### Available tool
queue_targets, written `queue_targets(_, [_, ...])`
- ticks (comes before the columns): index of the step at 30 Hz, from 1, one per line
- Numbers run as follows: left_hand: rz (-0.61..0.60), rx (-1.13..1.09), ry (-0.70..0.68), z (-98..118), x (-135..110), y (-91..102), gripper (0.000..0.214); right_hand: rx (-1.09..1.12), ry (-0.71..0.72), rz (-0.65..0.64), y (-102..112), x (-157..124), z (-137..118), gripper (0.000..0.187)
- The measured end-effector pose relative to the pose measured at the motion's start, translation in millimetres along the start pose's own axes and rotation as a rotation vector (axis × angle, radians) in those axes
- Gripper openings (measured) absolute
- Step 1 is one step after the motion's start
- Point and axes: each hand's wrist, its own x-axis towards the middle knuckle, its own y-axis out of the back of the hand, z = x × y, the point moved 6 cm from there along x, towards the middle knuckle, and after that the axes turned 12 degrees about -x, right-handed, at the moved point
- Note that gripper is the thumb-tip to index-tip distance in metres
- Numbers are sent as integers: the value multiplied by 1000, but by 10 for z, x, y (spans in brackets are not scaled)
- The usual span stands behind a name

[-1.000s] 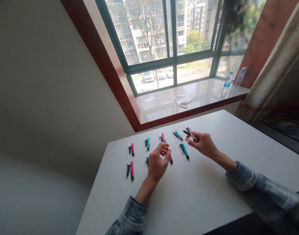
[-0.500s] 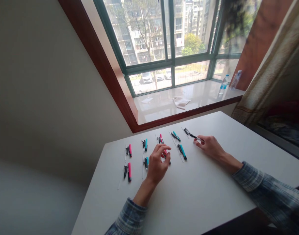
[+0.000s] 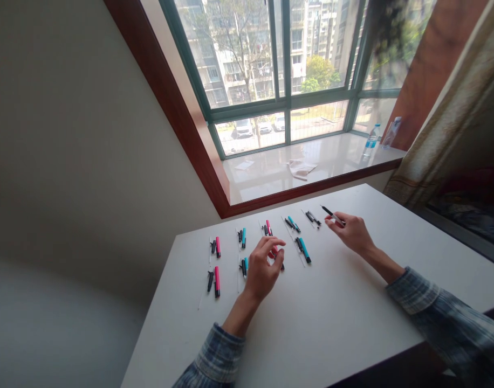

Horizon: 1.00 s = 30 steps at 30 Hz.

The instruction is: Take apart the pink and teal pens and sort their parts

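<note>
My right hand [image 3: 354, 235] grips a slim pen [image 3: 330, 212] with a black front part and a pale barrel, its thin tip pointing up and away over the table. Just left of it lie black and clear pen parts [image 3: 313, 217] beside a thin refill. My left hand [image 3: 263, 272] hovers over the middle of the pen rows, fingers curved and apart, holding nothing. It partly hides a pink pen barrel [image 3: 275, 249] and a teal one [image 3: 246, 262]. To its right is a teal barrel [image 3: 306, 250] with a black cap piece.
More pen sets lie in two rows on the white table [image 3: 311, 323], including a pink barrel [image 3: 217, 282] at the left. Behind the table, a windowsill holds a water bottle [image 3: 371, 140] and a crumpled cloth or paper [image 3: 301, 169]. A curtain [image 3: 441, 102] hangs at the right.
My right hand has moved slightly right with the pen, whose tip has swung up, away from the black and clear parts. My left hand has stayed in nearly the same pose.
</note>
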Motion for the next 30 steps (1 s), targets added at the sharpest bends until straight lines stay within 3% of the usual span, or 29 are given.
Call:
queue_targets(4, [-12, -4, -3, 19, -1, -9, 15, -17, -36, -27, -30, 30, 164, 38])
queue_targets(14, [-48, 10, -6, 44, 0, -76, 16, -78, 130, -174, -307, -5, 37, 32])
queue_targets(23, [-56, 9, -25, 59, 8, -60, 15, -170, 168, -168, -279, -8, -23, 31])
queue_targets(30, [-68, 21, -18, 44, 16, -52, 16, -27, 72, -144, -263, -42, 30, 27])
